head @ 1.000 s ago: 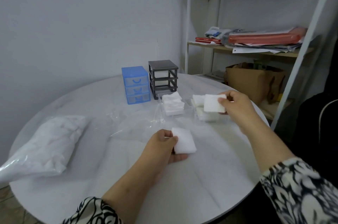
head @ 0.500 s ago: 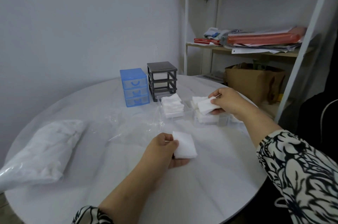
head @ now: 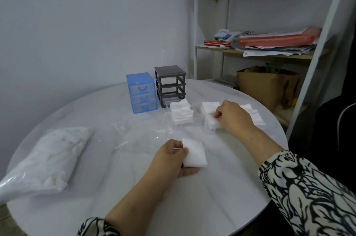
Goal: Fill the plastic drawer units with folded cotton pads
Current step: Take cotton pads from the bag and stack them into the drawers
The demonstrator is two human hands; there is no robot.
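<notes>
While the right hand [head: 232, 114] pinches a cotton pad [head: 212, 123] down into a clear drawer [head: 209, 129] nr the table's [head: 115, 187] far edge, the left hand [head: 171, 156], w/ fingers curled, pinches the next pad [head: 194, 152] ready; grey frame [head: 170, 83] stands empty behind.

head cam | looks forward-down | close over table [head: 115, 187] | single view
</notes>
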